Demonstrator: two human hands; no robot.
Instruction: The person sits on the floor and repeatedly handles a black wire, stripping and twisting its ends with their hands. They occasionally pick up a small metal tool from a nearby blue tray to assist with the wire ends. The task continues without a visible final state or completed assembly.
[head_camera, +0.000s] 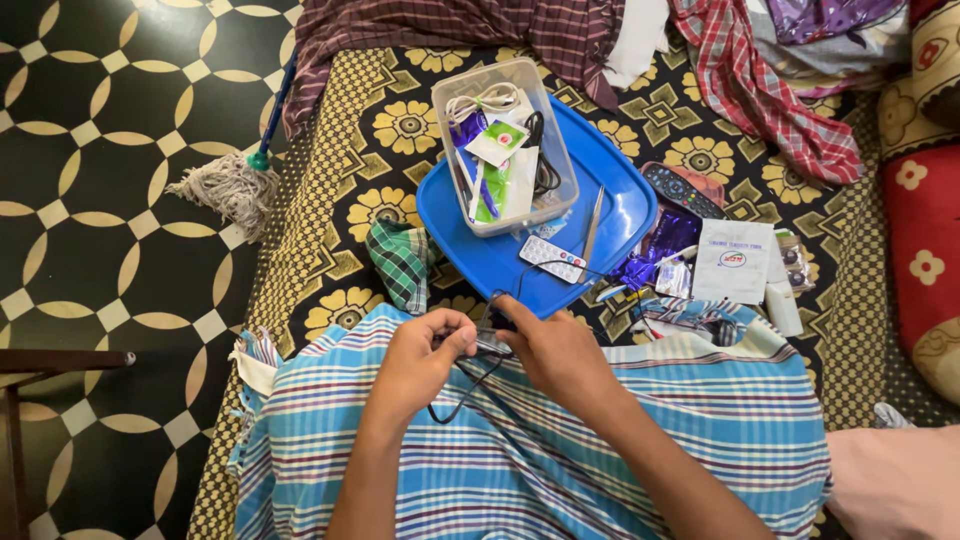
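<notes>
My left hand (425, 350) and my right hand (555, 350) meet over my lap, which is covered by a blue striped cloth (560, 450). Both pinch a small dark device (492, 335) with a thin black cable (470, 390) looping down from it. Just beyond my hands lies a blue plastic lid (610, 215). On it stand a clear plastic box (500, 145) of cables and packets, a white blister strip (552, 258) and metal tweezers (593, 225).
A dark remote (683, 190), a purple foil wrapper (660, 245), a white sachet (733, 260) and small tubes lie right of the lid. A green checked cloth (400, 262) lies left. Plaid clothes (770, 90) pile at the back. A mop (235, 185) rests on the patterned floor.
</notes>
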